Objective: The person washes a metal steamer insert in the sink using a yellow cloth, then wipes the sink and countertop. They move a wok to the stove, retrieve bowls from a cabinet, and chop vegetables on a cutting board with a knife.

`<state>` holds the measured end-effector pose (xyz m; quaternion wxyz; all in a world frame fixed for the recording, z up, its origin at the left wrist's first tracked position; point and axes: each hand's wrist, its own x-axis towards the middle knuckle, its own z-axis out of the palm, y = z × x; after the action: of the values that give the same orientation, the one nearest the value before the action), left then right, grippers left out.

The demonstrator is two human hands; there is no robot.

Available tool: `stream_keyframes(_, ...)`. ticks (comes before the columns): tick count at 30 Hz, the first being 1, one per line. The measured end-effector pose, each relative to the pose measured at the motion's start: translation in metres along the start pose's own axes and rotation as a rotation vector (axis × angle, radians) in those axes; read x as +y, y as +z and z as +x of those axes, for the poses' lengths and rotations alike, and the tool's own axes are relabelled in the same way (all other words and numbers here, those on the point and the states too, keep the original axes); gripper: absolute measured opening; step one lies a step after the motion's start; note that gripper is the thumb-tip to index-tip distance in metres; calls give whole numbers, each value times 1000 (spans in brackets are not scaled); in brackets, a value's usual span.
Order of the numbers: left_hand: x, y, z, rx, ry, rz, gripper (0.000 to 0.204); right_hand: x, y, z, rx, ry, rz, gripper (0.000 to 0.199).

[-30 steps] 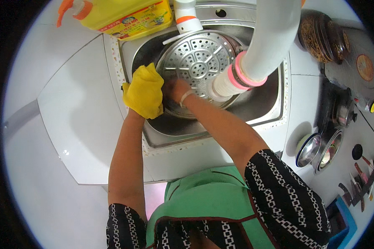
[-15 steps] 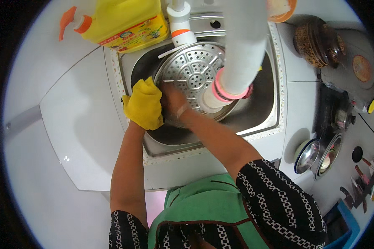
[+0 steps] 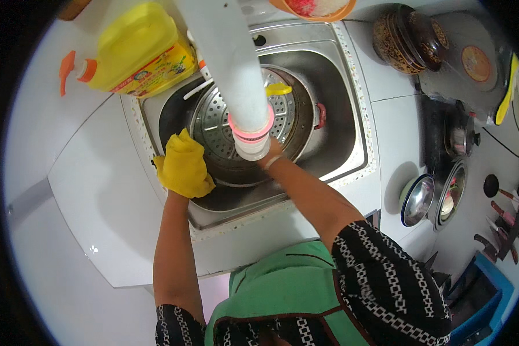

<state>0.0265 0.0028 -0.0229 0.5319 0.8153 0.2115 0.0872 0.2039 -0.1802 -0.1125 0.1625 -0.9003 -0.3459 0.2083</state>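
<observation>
A wide steel pot (image 3: pixel 300 130) with a red side handle (image 3: pixel 321 116) sits in the sink, and a round perforated steamer plate (image 3: pixel 210 115) lies inside it. My left hand is covered by a bunched yellow cloth (image 3: pixel 185 167) at the pot's left rim; the fingers under it are hidden. My right hand (image 3: pixel 273 150) reaches into the near right part of the pot. Its fingers disappear behind a thick white pipe (image 3: pixel 228 63) with a pink ring, which hangs close above the plate. Beside the pipe shows a curved yellow piece (image 3: pixel 278 89); whether it is attached cannot be made out.
The steel sink (image 3: pixel 343 138) has a speckled rim. A yellow pump jug (image 3: pixel 138 52) stands at its far left, an orange bowl (image 3: pixel 323 10) behind. To the right are a brown patterned pot (image 3: pixel 401 43), steel bowls (image 3: pixel 418 200), a lidded pan (image 3: pixel 460 135) and several knives.
My right hand has moved rightward, from the plate's left side to the pot's near right side. The whole view has shifted, and the pipe now covers a different part of the plate.
</observation>
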Motion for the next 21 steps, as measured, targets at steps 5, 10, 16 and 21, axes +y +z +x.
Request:
stream_keyframes(5,-49,25,-11,257,133,69,38,-4,-79,63,71,316,357,20)
stream_keyframes(10,-10,5,8,13,384,1090,45,-27,59,-5,510,-57,30,33)
stream_keyframes(16,-85,11,-20,-51,207,296,50,37,-51,53,-67,135,-148,18)
stream_keyframes(21,0,7,17,44,274,1013,46,-26,79,4,416,-206,155,25)
